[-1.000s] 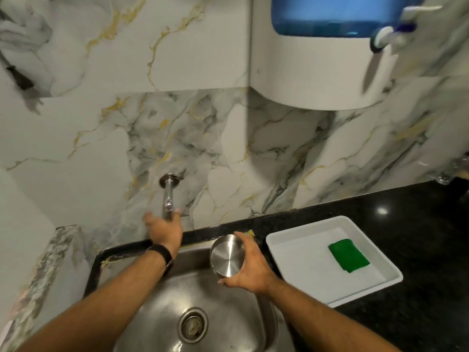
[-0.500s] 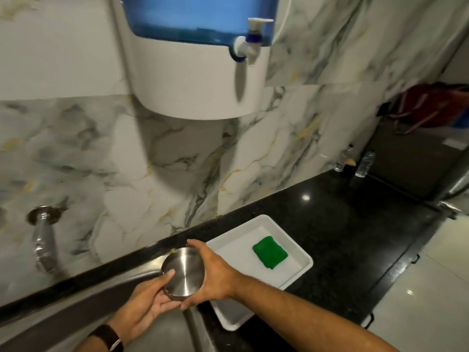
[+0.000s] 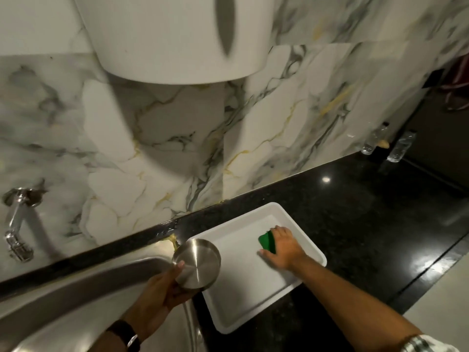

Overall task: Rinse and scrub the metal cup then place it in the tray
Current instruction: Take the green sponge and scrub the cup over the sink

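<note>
My right hand [image 3: 284,250] has left the cup [image 3: 196,264] and reached into the tray [image 3: 243,323] at lower centre, fingers closing on the green sponge [image 3: 266,241]; scrubbing looks next. My left hand [image 3: 158,298] alone grips the cup, tilted over the sink [image 3: 76,288] edge.

The right hand [image 3: 283,250] covers much of the green sponge [image 3: 267,241]. The cup [image 3: 196,264] shows only its base and side; its mouth faces away, and the left hand [image 3: 157,298] hides its lower edge. The sink [image 3: 76,295] runs off the left and bottom edges. The tap [image 3: 15,224] is blurred. Two bottles [image 3: 401,148] at the far counter are too small to read.
</note>
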### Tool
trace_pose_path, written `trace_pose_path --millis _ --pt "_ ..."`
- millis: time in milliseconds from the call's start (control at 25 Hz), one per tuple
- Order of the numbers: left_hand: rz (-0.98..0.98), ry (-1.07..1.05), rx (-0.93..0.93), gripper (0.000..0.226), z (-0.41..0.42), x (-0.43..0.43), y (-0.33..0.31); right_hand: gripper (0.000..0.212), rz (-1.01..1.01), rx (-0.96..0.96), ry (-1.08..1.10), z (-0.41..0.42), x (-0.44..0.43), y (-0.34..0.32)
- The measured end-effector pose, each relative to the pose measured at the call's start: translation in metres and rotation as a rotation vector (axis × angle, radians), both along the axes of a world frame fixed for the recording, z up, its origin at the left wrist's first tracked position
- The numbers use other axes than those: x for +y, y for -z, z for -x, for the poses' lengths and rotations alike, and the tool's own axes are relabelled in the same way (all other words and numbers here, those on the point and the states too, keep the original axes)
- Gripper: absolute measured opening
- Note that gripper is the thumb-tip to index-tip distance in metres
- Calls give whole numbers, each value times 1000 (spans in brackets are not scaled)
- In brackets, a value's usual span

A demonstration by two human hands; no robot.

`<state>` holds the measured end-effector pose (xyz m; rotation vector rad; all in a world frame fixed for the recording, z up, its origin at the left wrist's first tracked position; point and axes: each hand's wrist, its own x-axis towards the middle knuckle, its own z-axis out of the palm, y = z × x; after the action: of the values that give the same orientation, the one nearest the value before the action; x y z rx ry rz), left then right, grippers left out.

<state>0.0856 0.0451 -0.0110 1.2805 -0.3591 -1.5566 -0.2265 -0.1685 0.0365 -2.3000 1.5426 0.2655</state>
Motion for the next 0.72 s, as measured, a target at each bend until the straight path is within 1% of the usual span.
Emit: trace_pose_path --millis 80,120,200,240,320,400,440,480,560,600,640,680,720 --pt "6 -39 11 75 5 -1 0 96 -72 129 -22 5 -3 17" --pt "3 -68 11 69 7 -1 0 93 -77 166 -25 5 -3 26" --pt "-2 -112 7 61 11 2 -3 82 20 209 -59 2 -5 40" --pt "-5 -122 -1 62 12 4 -5 77 72 238 -89 0 -7 45" --pt "-4 -123 -14 72 13 13 -12 71 113 264 -122 0 -12 46" --pt "2 -141 -33 83 12 23 -23 64 90 169 4 0 -16 35" --pt "8 -148 -51 86 11 28 -31 57 38 66 125 2 -18 27" --pt "19 -148 -68 87 9 33 -38 48 0 -108 278 2 -20 20" --pt "45 -155 -94 87 3 47 -52 39 -124 -635 634 2 -16 1" --pt "56 -167 -109 90 -1 55 -60 38 -251 -938 790 -1 -4 -8" --pt "62 -176 -134 92 -6 63 -69 36 -434 -1169 865 -6 15 -21" --pt "69 -179 -168 94 -10 71 -77 33 -613 -1345 829 -14 39 -34" --pt "74 -178 -208 94 -13 80 -84 31 -686 -1410 732 -25 62 -46"
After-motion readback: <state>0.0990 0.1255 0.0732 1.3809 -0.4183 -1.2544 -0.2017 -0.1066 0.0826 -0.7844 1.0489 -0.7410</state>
